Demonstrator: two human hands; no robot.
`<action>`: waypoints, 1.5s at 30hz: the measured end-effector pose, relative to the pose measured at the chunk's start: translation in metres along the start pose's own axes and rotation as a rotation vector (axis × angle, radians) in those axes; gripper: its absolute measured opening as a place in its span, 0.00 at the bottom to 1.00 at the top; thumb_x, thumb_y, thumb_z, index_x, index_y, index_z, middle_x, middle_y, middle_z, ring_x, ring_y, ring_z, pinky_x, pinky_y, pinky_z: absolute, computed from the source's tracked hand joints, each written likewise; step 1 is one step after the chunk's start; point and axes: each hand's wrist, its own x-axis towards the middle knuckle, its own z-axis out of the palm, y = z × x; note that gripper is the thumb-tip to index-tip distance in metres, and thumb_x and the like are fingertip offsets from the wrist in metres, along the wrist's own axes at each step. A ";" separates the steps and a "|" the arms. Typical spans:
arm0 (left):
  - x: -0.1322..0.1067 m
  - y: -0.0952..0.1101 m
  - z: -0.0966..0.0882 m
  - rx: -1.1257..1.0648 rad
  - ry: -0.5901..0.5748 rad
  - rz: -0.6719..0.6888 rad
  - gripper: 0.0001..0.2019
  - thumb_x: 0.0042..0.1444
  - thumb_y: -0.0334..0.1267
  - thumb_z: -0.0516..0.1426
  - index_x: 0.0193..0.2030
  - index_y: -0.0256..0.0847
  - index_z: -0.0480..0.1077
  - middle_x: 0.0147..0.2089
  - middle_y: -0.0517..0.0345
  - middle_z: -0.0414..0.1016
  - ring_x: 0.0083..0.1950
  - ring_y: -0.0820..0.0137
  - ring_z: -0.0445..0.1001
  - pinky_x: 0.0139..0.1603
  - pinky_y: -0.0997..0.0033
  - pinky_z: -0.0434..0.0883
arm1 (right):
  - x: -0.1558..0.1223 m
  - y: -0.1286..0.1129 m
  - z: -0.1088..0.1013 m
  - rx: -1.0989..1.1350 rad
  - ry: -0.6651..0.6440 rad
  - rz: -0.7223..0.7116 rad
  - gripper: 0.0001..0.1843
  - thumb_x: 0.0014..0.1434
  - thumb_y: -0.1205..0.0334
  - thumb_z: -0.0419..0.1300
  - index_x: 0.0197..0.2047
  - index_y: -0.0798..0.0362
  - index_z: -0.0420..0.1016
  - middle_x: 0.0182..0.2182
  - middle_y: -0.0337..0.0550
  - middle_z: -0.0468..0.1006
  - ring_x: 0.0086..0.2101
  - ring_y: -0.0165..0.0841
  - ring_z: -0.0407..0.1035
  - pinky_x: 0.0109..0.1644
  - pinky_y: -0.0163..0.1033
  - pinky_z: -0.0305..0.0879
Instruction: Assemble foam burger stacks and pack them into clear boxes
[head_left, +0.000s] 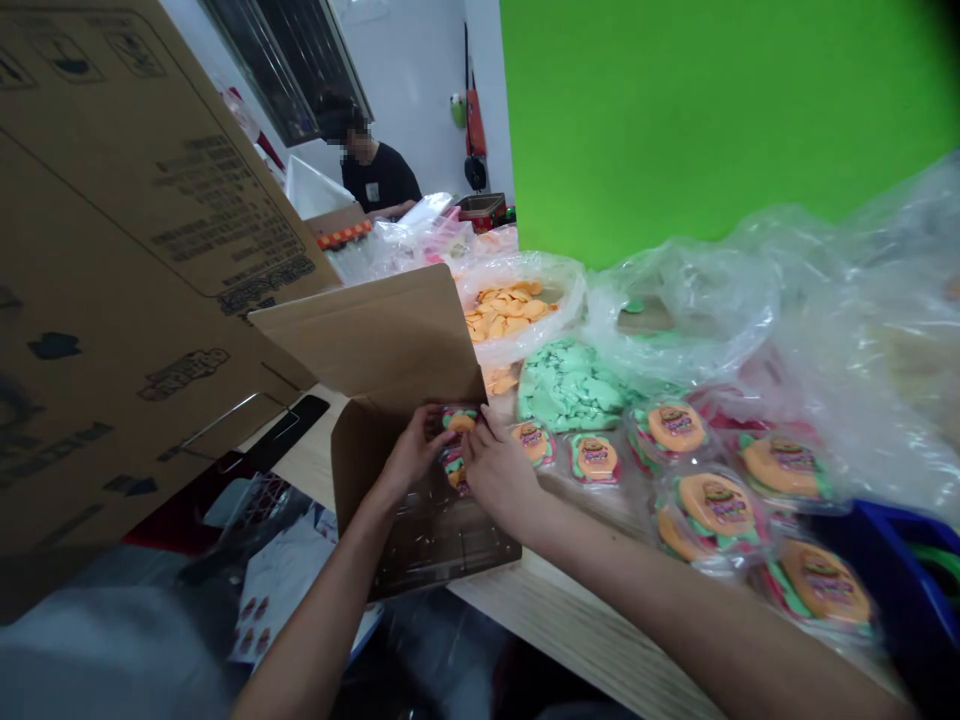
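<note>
Both of my hands reach into an upright-lidded small cardboard box [397,320] at the table edge. My left hand [411,458] has its fingers curled against the left side of a clear burger-shaped pack [459,424] with an orange top. From the right, my right hand [496,470] closes on the same pack, its fingers partly hidden. Just below lies a second pack [454,472] with a printed label. Clear plastic lines the lower part of the box. Several similar packs [598,457] stand on the table to the right of my right hand.
A large printed carton [142,250] rises at the left. Behind the packs are mint-green pieces [574,385] and a bag of orange pieces [510,310]. Clear plastic bags [840,300] cover the right side. A blue container [877,540] stands far right. A person [379,175] sits at the back.
</note>
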 end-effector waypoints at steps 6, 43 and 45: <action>0.003 0.001 -0.015 0.229 -0.010 -0.011 0.11 0.58 0.39 0.56 0.45 0.35 0.68 0.43 0.54 0.73 0.41 0.68 0.73 0.43 0.59 0.72 | -0.022 0.001 -0.019 0.087 0.091 -0.029 0.22 0.60 0.62 0.56 0.56 0.63 0.67 0.53 0.58 0.71 0.55 0.44 0.62 0.65 0.54 0.49; -0.142 0.082 0.139 0.355 -0.183 0.279 0.27 0.46 0.35 0.62 0.52 0.40 0.56 0.49 0.47 0.64 0.54 0.56 0.67 0.53 0.50 0.67 | -0.326 0.020 -0.009 0.941 0.122 1.174 0.19 0.47 0.53 0.63 0.41 0.49 0.66 0.28 0.37 0.79 0.27 0.36 0.74 0.27 0.35 0.68; -0.151 0.090 0.118 0.350 -0.156 0.341 0.30 0.47 0.34 0.61 0.56 0.43 0.54 0.53 0.46 0.59 0.57 0.58 0.64 0.56 0.55 0.66 | -0.327 0.021 -0.002 1.001 0.128 1.142 0.24 0.47 0.53 0.63 0.47 0.48 0.66 0.33 0.41 0.81 0.31 0.39 0.77 0.28 0.35 0.71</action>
